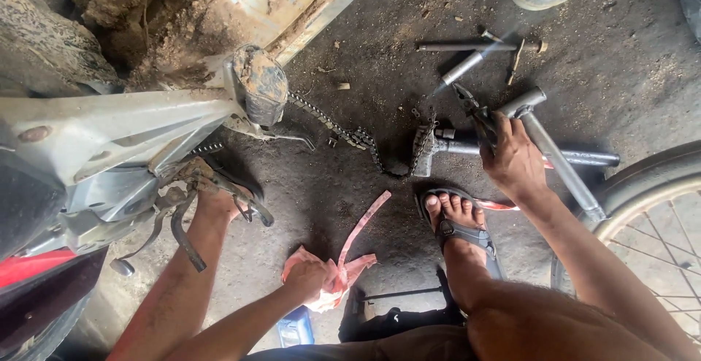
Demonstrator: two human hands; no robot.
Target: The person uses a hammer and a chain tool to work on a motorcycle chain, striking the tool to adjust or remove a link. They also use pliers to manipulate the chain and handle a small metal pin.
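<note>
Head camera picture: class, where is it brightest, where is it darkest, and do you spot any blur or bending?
Head view: brightest on the pale frame at left; darkest on the floor under the chain. The metal rod at top looks smeared. The wheel rim and the picture's edges bow as through a wide lens. The right hand with pliers looks sharp.

Hands [515,158] on pliers [473,110], pink rag [337,270]

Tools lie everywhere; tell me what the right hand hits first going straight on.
The right hand holds pliers pointing away from the person. Straight on, they would probably meet the short silver tube on the ground first; depth is unclear.
</note>
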